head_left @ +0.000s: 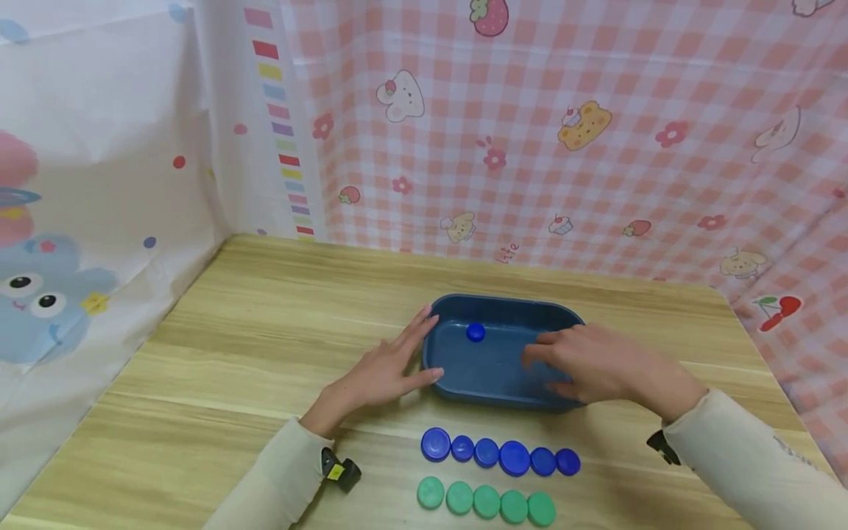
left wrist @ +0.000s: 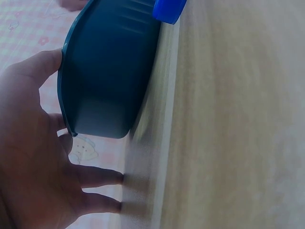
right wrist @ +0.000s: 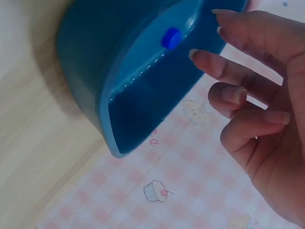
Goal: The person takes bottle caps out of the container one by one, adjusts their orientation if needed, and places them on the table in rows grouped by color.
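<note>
A dark blue oval-cornered tub (head_left: 503, 401) stands on the table, with one blue bottle cap (head_left: 475, 333) inside near its far left wall. My left hand (head_left: 380, 372) rests against the tub's left end, fingers spread and fairly straight; in the left wrist view the thumb (left wrist: 47, 64) touches the rim. My right hand (head_left: 589, 361) is over the tub's right end. Seen from the right wrist, its fingers (right wrist: 212, 62) are loosely bent and hold nothing; the cap (right wrist: 171, 38) lies in the tub, apart from them.
In front of the tub lies a row of several blue caps (head_left: 486, 453) of mixed sizes. Closer to me is a row of several green caps (head_left: 486, 502). A checked cloth (head_left: 530, 169) hangs behind the wooden table (head_left: 265, 316), and a white cloth (head_left: 119, 110) hangs at left.
</note>
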Tool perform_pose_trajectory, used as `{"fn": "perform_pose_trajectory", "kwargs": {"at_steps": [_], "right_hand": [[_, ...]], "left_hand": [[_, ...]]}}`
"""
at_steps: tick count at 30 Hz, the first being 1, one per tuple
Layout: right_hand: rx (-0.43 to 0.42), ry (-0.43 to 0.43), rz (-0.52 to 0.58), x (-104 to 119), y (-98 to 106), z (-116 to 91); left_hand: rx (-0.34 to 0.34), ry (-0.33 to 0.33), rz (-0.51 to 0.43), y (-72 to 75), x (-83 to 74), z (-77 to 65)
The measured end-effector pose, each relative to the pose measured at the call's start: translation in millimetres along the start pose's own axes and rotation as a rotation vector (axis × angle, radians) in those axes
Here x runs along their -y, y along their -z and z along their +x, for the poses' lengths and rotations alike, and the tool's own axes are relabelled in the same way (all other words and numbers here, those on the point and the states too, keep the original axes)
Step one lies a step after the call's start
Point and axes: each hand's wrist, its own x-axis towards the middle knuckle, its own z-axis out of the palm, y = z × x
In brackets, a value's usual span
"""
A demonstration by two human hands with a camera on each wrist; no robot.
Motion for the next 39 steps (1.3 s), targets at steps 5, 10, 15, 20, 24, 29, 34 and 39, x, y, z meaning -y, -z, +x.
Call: {"fn": "perform_pose_trajectory", "kwargs": {"at_steps": [5, 10, 15, 20, 24, 29, 34, 39], "right_hand": [[-0.001, 0.058, -0.034, -7, -2, 18], [0.011, 0.092, -0.057, -13, -2, 37], [0.050, 0.081, -0.065, -18, 0, 55], [0.082, 0.063, -0.068, -22, -5, 73], [0.102, 0.048, -0.070, -23, -11, 85], [0.129, -0.001, -0.089, -25, -12, 97], [0.162, -0.036, -0.116, -27, -15, 106], [0.173, -0.050, -0.133, -28, -20, 111]], "left_hand": [[0.001, 0.003, -0.007, -0.2, 0.2, 0.1], [-0.001, 0.010, -0.001, 0.4, 0.5, -0.5], [0.007, 0.014, 0.002, 1.3, 0.9, -0.5], [0.008, 0.014, -0.007, 2.3, 0.8, -0.5], [0.017, 0.023, -0.003, 1.5, 0.9, -0.6], [0.015, 0.025, -0.003, 1.0, 1.5, 0.0], [0.007, 0.012, -0.013, 0.4, 2.3, 0.3], [0.014, 0.007, -0.012, 0.2, 3.1, 0.3]]}}
